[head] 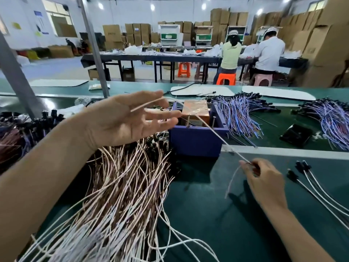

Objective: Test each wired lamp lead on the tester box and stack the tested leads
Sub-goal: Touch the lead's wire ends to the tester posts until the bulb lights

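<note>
Stretching one lead [217, 136] above the tester box [196, 142] indicates the test step. The right hand [264, 178] pinches its lower end. The left hand [120, 121], fingers straight, carries the upper end. Next, the lead probably needs lowering onto the copper plate [196, 108].

The tester box [196, 140] sits mid-table [226, 233]. A heap of leads [122, 195] lies at its 8 o'clock, one bundle [239, 114] just beside at 1 o'clock, another bundle [332, 121] at 3, a few loose leads [321, 190] at 4. A single lead [213, 132] crosses above the box.
</note>
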Motion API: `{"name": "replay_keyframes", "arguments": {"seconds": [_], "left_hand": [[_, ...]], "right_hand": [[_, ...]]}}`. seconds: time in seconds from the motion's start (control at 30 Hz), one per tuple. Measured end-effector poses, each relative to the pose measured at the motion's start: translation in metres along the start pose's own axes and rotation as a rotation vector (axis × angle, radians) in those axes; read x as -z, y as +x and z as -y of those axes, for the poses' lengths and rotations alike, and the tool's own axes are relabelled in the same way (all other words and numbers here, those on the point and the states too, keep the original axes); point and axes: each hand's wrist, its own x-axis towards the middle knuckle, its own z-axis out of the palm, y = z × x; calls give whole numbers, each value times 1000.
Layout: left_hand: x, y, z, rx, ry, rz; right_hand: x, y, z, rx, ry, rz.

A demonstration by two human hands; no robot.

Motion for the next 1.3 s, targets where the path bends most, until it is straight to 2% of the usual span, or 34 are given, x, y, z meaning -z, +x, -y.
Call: {"name": "replay_keyframes", "arguments": {"seconds": [0.07, 0.17, 0.27, 0.3, 0.37, 0.47, 0.53, 0.6, 0.7, 0.8, 1.1, 1.3], "left_hand": [[0, 7, 11, -55, -246, 63], [-4, 23, 23, -249, -616, 134], [-3, 40, 24, -408, -771, 45], [-3, 47, 24, -449, -728, -37], [-2, 63, 29, -518, -453, -256], [-3, 85, 52, -534, 269, -537], [-1, 99, 76, -532, 594, -613], [1, 109, 99, -556, 678, -648], [9, 117, 122, -575, 772, -670], [20, 118, 132, -570, 818, -692], [32, 122, 143, -605, 880, -762], [33, 122, 139, -599, 862, -867]], "right_hand": [[2, -4, 8, 25, -19, 35], [4, -10, 18, 74, -8, 46], [7, -13, 22, 125, -87, -37], [8, -12, 24, 79, -32, -35], [7, -9, 27, -36, 196, 7], [12, -5, 32, -141, 438, 26], [14, -3, 38, -163, 517, 40], [14, -7, 47, -159, 574, 80], [10, -8, 55, -88, 505, 122], [-3, 7, 63, -105, 524, 130], [-58, 20, 96, -108, 505, -351], [-63, 20, 101, -28, 500, -448]]}}
